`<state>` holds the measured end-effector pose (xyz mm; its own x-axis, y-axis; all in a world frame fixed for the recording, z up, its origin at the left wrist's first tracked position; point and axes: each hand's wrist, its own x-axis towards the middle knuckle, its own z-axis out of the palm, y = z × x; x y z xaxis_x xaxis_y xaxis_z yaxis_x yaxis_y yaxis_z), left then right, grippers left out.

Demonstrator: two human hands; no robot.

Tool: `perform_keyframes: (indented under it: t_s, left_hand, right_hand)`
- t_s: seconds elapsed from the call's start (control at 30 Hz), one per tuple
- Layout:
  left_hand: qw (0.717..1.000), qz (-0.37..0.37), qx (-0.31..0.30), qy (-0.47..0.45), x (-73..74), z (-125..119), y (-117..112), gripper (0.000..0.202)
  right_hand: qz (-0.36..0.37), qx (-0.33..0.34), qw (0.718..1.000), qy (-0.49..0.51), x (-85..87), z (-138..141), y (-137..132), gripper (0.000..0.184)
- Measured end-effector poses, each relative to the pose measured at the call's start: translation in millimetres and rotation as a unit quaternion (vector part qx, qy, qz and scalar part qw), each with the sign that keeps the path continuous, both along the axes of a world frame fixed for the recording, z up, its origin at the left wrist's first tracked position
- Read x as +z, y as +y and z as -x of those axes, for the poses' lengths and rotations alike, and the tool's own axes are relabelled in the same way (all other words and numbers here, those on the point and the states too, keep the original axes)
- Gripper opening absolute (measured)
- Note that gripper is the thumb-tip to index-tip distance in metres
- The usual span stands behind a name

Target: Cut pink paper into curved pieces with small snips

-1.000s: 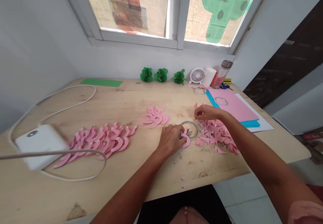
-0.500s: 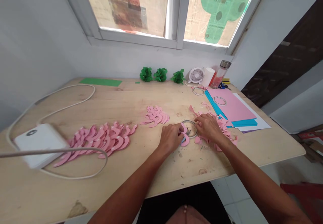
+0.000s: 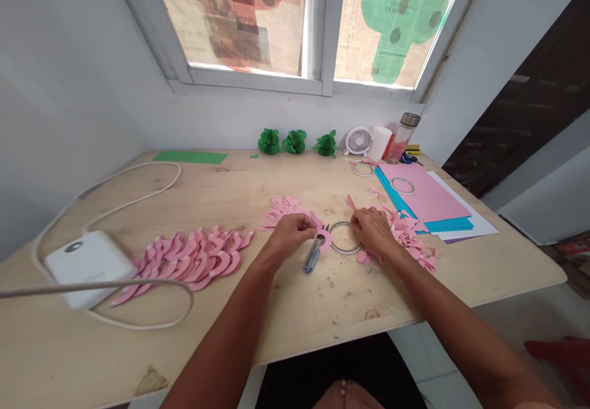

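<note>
— Left hand [image 3: 289, 235]?
— Narrow pinch on a pink paper curl [image 3: 325, 240], snips [image 3: 312, 256] just below, open wood down to the table's front edge [image 3: 322, 335].
— Right hand [image 3: 374, 232]?
— Fingers curled beside a ring [image 3: 345, 237], grip can't tell, pink scraps [image 3: 408, 237] crowding its right.

Your left hand moved away from the wire ring [image 3: 345, 238], taking the pink paper crescent [image 3: 324, 240] with it. The grey thread snips [image 3: 312, 256] came into full view just below your fingers [image 3: 310, 229].
</note>
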<state>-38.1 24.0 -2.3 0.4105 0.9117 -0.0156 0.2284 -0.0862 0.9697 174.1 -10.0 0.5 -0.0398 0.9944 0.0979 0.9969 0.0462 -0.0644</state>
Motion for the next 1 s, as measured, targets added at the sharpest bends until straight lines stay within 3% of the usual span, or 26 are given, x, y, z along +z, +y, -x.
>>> perform_keyframes:
  t_s: [0.13, 0.27, 0.33, 0.4, 0.5, 0.57, 0.63, 0.73, 1.0]
  left_hand:
    - [0.998, 0.056, 0.002, -0.037, 14.5, 5.0, -3.8, 0.008]
    - [0.998, 0.037, 0.037, -0.027, 15.6, 13.8, 0.8, 0.01]
    - [0.997, -0.006, 0.072, 0.035, 14.0, 22.1, 6.8, 0.011]
    - [0.982, -0.06, 0.091, 0.157, 13.6, 28.6, 11.4, 0.012]
    - [0.921, -0.13, 0.125, 0.345, 15.2, 26.1, 10.0, 0.018]
    - [0.898, -0.195, 0.144, 0.368, 15.4, 15.8, 3.4, 0.023]
    - [0.896, -0.216, 0.11, 0.371, 13.2, 2.6, -5.0, 0.022]
    - [0.9, -0.18, 0.013, 0.396, 5.9, -12.4, -14.6, 0.019]
    - [0.892, -0.182, -0.001, 0.414, -4.2, -14.5, -18.4, 0.019]
  right_hand:
    - [-0.029, 0.013, 0.999, 0.024, 5.9, 4.6, -1.9, 0.015]
    - [-0.046, 0.052, 0.995, 0.074, 9.7, 19.4, -10.9, 0.012]
    - [-0.041, 0.085, 0.992, 0.085, 7.2, 32.4, -17.7, 0.014]
    - [-0.04, 0.128, 0.988, 0.075, 3.3, 47.4, -24.7, 0.014]
    - [-0.052, 0.186, 0.981, 0.016, -1.2, 67.7, -33.6, 0.017]
    - [-0.054, 0.205, 0.977, -0.021, -2.0, 76.1, -38.1, 0.018]
    - [-0.053, 0.215, 0.975, -0.034, -1.7, 79.7, -42.2, 0.019]
    - [-0.051, 0.22, 0.973, -0.038, 0.0, 79.1, -48.9, 0.02]
    - [-0.027, 0.187, 0.981, -0.041, 5.5, 72.7, -64.8, 0.023]
